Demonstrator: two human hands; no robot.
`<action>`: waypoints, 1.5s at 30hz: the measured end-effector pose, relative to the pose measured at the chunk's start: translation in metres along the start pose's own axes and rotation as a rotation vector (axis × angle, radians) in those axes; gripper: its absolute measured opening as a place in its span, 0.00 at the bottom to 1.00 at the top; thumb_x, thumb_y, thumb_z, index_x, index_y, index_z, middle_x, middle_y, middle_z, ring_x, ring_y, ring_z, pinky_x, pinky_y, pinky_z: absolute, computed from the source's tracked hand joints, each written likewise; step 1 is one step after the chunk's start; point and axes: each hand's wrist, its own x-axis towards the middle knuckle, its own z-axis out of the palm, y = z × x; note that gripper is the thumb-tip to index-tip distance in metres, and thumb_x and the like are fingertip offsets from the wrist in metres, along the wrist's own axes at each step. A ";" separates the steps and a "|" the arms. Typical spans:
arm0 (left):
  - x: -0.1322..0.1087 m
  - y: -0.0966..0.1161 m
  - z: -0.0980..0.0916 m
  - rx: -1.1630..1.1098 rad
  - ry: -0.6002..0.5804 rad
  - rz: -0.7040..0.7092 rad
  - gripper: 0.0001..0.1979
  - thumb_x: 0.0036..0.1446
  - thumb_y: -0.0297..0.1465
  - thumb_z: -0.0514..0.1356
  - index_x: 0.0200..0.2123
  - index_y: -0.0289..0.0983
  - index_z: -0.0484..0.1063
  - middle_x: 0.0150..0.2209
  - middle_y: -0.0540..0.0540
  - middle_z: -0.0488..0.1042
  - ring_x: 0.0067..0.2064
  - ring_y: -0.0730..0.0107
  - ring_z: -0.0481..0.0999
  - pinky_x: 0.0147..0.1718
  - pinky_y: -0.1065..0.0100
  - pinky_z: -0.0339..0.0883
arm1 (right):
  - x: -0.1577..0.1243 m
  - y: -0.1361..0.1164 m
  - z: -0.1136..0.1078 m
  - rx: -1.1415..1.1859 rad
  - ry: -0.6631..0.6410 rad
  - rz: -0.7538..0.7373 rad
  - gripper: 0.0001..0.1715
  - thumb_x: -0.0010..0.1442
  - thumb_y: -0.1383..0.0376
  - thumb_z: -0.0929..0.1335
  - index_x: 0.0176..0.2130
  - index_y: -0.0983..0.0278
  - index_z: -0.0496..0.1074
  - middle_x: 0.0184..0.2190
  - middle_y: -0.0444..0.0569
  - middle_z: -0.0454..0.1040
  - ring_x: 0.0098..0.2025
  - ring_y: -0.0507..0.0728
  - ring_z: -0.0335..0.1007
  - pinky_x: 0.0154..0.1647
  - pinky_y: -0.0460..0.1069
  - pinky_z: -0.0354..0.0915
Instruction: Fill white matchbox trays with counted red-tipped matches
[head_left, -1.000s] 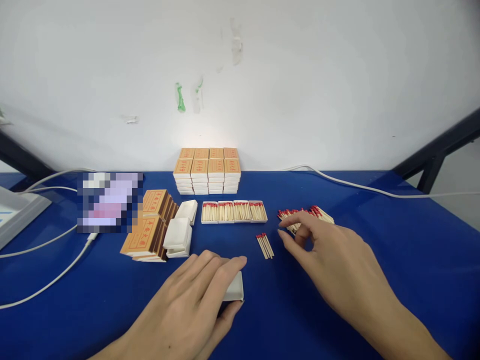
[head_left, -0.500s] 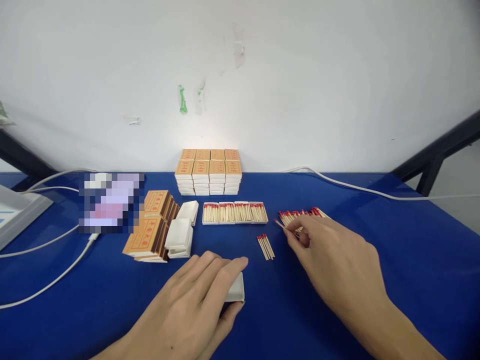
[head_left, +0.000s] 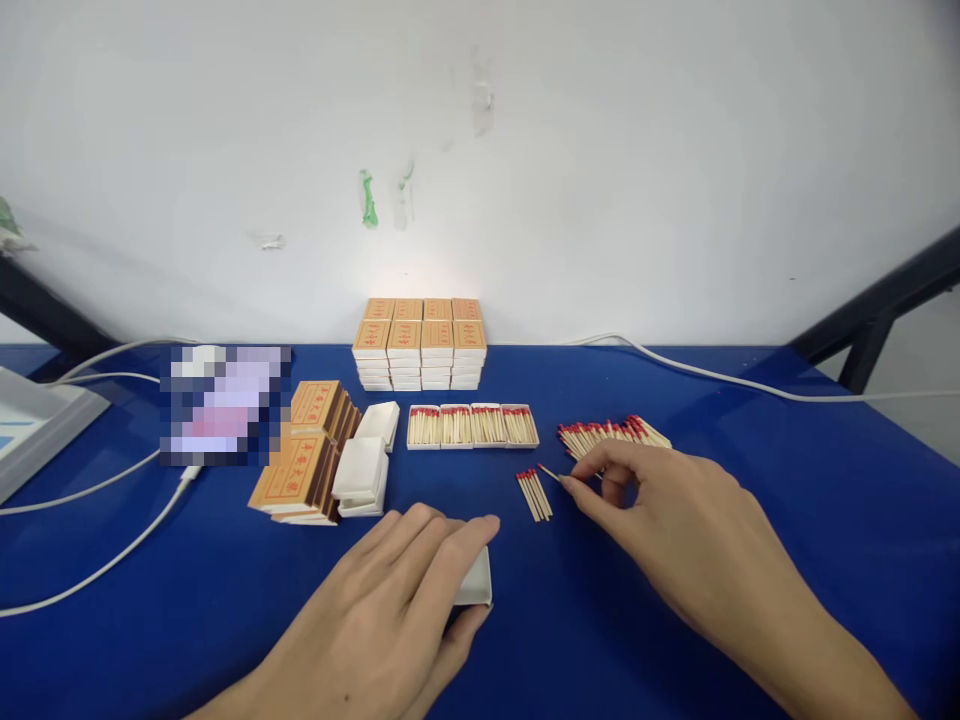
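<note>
My left hand (head_left: 397, 600) is closed around a white matchbox tray (head_left: 475, 580), whose right end shows past the fingers. Between thumb and fingertip, my right hand (head_left: 660, 530) pinches a single match (head_left: 550, 472), its red head pointing left. Just left of that match, a short row of matches (head_left: 533, 495) lies side by side on the blue table. Behind the right hand is a heap of loose matches (head_left: 600, 432), partly covered by the hand. Several filled matchbox trays (head_left: 472, 426) stand in a line at the middle, match heads towards the back.
Stacked closed matchboxes (head_left: 420, 345) stand against the wall. To the left are orange matchbox sleeves (head_left: 300, 450) beside white empty trays (head_left: 360, 468). A blurred phone-like object (head_left: 225, 400) with a white cable (head_left: 142, 535) lies farther left. Another cable (head_left: 712, 380) crosses the back right.
My right hand has drawn a match away from the heap, towards me and slightly left, close to the short row. My left hand has stayed on its tray.
</note>
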 end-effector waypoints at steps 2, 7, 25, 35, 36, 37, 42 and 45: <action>0.000 0.000 0.000 -0.006 -0.004 0.001 0.17 0.83 0.29 0.52 0.68 0.34 0.69 0.51 0.40 0.87 0.50 0.52 0.92 0.47 0.49 0.91 | 0.001 0.003 0.002 -0.009 0.054 -0.007 0.07 0.66 0.54 0.76 0.37 0.50 0.86 0.30 0.41 0.84 0.31 0.60 0.78 0.29 0.52 0.59; 0.003 0.000 -0.001 -0.006 -0.005 0.003 0.17 0.83 0.28 0.52 0.67 0.34 0.69 0.51 0.40 0.87 0.50 0.52 0.92 0.47 0.48 0.91 | 0.001 0.009 0.011 -0.089 0.219 -0.045 0.11 0.69 0.58 0.71 0.41 0.50 0.88 0.33 0.45 0.85 0.31 0.63 0.77 0.27 0.52 0.55; 0.002 0.000 -0.003 0.002 -0.007 0.006 0.17 0.83 0.28 0.51 0.67 0.34 0.69 0.51 0.40 0.87 0.50 0.52 0.92 0.48 0.50 0.91 | -0.002 0.007 0.011 -0.161 0.236 -0.080 0.11 0.65 0.60 0.72 0.31 0.53 0.84 0.31 0.47 0.84 0.29 0.63 0.76 0.26 0.51 0.51; 0.002 0.000 -0.002 0.001 -0.006 0.008 0.17 0.83 0.28 0.51 0.68 0.34 0.69 0.51 0.39 0.87 0.50 0.52 0.92 0.48 0.51 0.91 | 0.000 0.005 0.006 0.010 0.091 -0.091 0.11 0.67 0.55 0.73 0.34 0.53 0.83 0.27 0.44 0.83 0.28 0.61 0.77 0.26 0.51 0.54; 0.002 0.000 -0.001 -0.004 -0.007 0.007 0.17 0.83 0.28 0.51 0.68 0.34 0.69 0.51 0.39 0.87 0.50 0.52 0.92 0.48 0.50 0.91 | 0.001 0.005 0.006 0.030 0.070 -0.096 0.11 0.68 0.55 0.73 0.34 0.53 0.83 0.27 0.43 0.83 0.28 0.60 0.78 0.26 0.51 0.55; 0.001 0.000 -0.001 -0.009 -0.001 0.006 0.16 0.83 0.28 0.51 0.67 0.34 0.69 0.51 0.39 0.87 0.49 0.52 0.92 0.47 0.50 0.91 | 0.001 0.006 0.006 0.048 0.045 -0.098 0.11 0.68 0.55 0.73 0.34 0.53 0.82 0.27 0.43 0.83 0.28 0.59 0.78 0.26 0.51 0.56; 0.000 0.000 0.002 -0.011 -0.003 0.007 0.17 0.83 0.28 0.52 0.68 0.33 0.69 0.51 0.38 0.87 0.50 0.50 0.92 0.47 0.48 0.91 | 0.000 0.006 0.005 0.098 -0.031 -0.079 0.10 0.70 0.55 0.74 0.35 0.52 0.81 0.28 0.39 0.81 0.30 0.57 0.78 0.28 0.51 0.59; 0.000 0.000 0.002 -0.006 -0.008 0.004 0.17 0.83 0.29 0.51 0.68 0.33 0.69 0.51 0.38 0.87 0.50 0.51 0.92 0.47 0.48 0.91 | 0.000 0.005 0.004 0.108 -0.035 -0.079 0.11 0.71 0.55 0.74 0.35 0.52 0.81 0.27 0.39 0.81 0.29 0.57 0.77 0.28 0.51 0.59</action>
